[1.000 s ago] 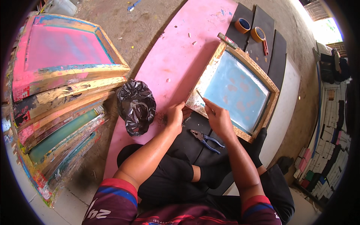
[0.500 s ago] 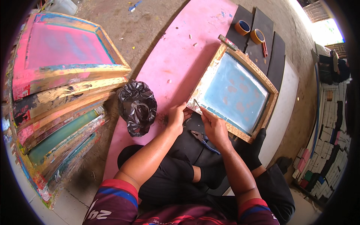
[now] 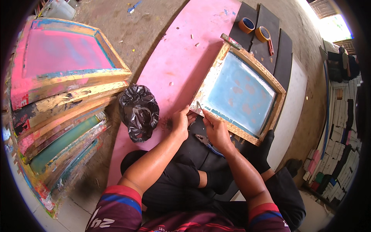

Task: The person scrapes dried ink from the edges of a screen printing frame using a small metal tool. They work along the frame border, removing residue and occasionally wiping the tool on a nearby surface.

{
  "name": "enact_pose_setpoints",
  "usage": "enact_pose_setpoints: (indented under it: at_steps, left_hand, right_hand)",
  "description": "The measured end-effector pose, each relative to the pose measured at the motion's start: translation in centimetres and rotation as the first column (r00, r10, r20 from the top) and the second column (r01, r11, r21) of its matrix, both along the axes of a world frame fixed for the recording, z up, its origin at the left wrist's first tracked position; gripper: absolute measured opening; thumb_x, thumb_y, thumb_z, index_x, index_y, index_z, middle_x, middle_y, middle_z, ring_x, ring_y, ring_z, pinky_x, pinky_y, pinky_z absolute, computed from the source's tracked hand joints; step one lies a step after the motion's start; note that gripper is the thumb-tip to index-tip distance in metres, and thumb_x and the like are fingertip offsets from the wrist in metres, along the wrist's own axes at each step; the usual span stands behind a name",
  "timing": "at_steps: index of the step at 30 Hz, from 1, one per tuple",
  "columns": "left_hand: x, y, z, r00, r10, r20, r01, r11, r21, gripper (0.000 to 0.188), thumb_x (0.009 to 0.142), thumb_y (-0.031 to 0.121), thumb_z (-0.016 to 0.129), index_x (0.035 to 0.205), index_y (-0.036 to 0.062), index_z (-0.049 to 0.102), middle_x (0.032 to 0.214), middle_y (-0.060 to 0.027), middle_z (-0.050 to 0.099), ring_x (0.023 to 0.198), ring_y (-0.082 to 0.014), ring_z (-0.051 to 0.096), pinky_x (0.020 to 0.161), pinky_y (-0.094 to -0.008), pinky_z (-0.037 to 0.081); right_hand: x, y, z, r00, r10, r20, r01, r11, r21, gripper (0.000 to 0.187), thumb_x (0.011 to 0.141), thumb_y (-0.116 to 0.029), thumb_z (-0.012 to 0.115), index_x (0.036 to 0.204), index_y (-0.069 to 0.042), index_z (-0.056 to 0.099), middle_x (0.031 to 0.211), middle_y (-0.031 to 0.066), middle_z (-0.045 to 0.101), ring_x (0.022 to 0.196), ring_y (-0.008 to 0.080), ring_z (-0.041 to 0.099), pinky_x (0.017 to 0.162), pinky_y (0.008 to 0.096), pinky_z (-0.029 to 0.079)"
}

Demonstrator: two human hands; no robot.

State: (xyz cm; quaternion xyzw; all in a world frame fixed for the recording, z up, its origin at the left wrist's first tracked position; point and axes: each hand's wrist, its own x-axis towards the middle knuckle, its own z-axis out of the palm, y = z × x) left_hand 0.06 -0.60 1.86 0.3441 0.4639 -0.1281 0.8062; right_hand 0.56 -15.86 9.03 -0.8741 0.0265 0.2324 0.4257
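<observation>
A wooden screen-printing frame (image 3: 215, 72) with blue mesh (image 3: 241, 91) lies tilted in front of me. My left hand (image 3: 181, 121) is closed on its near left corner, the fingers partly under the wood. In my right hand (image 3: 217, 131) is a small thin blade (image 3: 199, 105), pinched between thumb and fingers. Its tip is at the inner side of that same corner, where the wood looks pale and scuffed; whether it touches, I cannot tell. Below my right hand, pliers (image 3: 201, 138) with blue handles lie on the black board, partly hidden by the wrist.
Paint-stained frames (image 3: 73, 79) are stacked at left. A crumpled black plastic bag (image 3: 138, 112) sits on the pink board (image 3: 166, 62). Two tape rolls (image 3: 246, 25) and a red-handled cutter (image 3: 270, 47) lie beyond the frame. My dark-socked foot (image 3: 266, 147) is by its right corner.
The whole view has shifted slightly left. My right hand has moved a little left, its wrist covering more of the pliers. The left hand keeps its hold on the frame's corner.
</observation>
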Motion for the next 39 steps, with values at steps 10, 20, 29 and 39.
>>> enact_pose_setpoints:
  at_steps: [10,20,29,39]
  left_hand:
    - [0.2,0.2,0.8,1.0,-0.019,0.024,0.019,1.0,0.009,0.03,0.11,0.025,0.061,0.127,0.0018,0.07,0.112,-0.0088,0.075,0.097,-0.0191,0.074,0.084,-0.0328,0.058]
    - [0.0,0.6,-0.1,0.999,-0.054,0.002,0.054,0.998,0.016,0.03,0.109,0.025,0.061,0.126,0.0022,0.071,0.109,-0.0093,0.076,0.096,-0.0196,0.074,0.084,-0.0333,0.058]
    - [-0.2,0.8,-0.8,0.997,-0.054,0.051,0.054,0.999,-0.005,0.029,0.11,0.024,0.06,0.126,0.0026,0.071,0.109,-0.0105,0.076,0.096,-0.021,0.074,0.085,-0.0358,0.058]
    - [-0.1,0.6,-1.4,0.996,-0.05,0.075,0.051,0.998,-0.022,0.027,0.108,0.022,0.062,0.123,0.0013,0.07,0.11,-0.0129,0.076,0.095,-0.0245,0.076,0.082,-0.0356,0.061]
  right_hand:
    - [-0.6,-1.5,-2.8,0.999,-0.004,-0.032,0.008,0.992,0.126,0.042,0.11,-0.018,0.064,0.149,-0.004,0.064,0.092,0.0036,0.075,0.076,0.0143,0.064,0.076,0.0342,0.055]
    - [0.6,-1.8,-1.1,0.901,-0.111,-0.419,0.258,0.915,0.311,0.043,0.113,-0.022,0.062,0.154,-0.01,0.062,0.07,-0.0035,0.055,0.053,0.0063,0.046,0.049,0.0252,0.038]
    - [1.7,-1.9,-0.2,0.819,-0.105,-0.564,0.362,0.858,0.365,0.042,0.113,-0.026,0.059,0.154,-0.015,0.062,0.069,0.001,0.055,0.045,0.0085,0.039,0.041,0.0262,0.03]
    - [0.3,-1.8,-0.7,0.996,0.078,0.046,-0.076,0.997,-0.029,0.038,0.11,-0.021,0.065,0.147,-0.012,0.068,0.108,0.015,0.079,0.079,0.0183,0.072,0.075,0.0305,0.056]
